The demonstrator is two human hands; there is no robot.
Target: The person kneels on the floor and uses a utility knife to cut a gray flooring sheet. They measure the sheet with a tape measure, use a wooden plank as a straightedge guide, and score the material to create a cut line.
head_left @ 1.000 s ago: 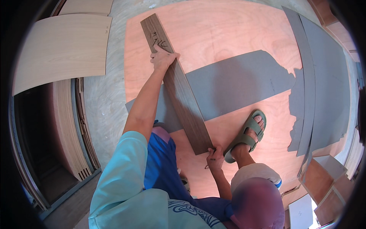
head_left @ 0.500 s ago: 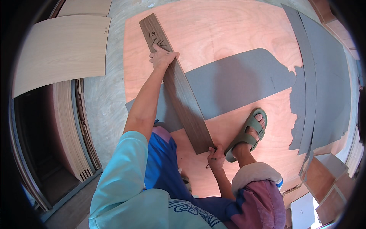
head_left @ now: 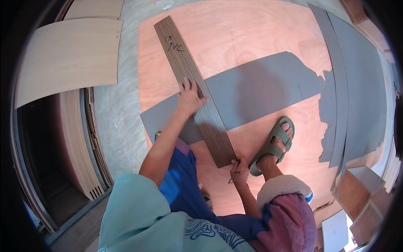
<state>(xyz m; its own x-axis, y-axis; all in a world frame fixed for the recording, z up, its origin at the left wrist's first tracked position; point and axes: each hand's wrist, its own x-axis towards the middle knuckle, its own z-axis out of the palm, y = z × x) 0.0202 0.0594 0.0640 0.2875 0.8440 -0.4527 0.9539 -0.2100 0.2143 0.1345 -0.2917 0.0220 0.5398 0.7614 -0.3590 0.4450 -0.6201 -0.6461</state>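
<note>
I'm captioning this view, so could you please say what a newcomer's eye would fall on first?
The long brown plank would likely draw the eye first, slanting through the middle with the left hand on it and the right hand at its near end. A grey sheet crosses beneath it, and a green sandal stands to the right.

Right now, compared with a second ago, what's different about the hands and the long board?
The left hand moved down the brown board, away from the black writing and toward the person. The right hand stayed at the board's near end; the board and green sandal hardly moved.
</note>
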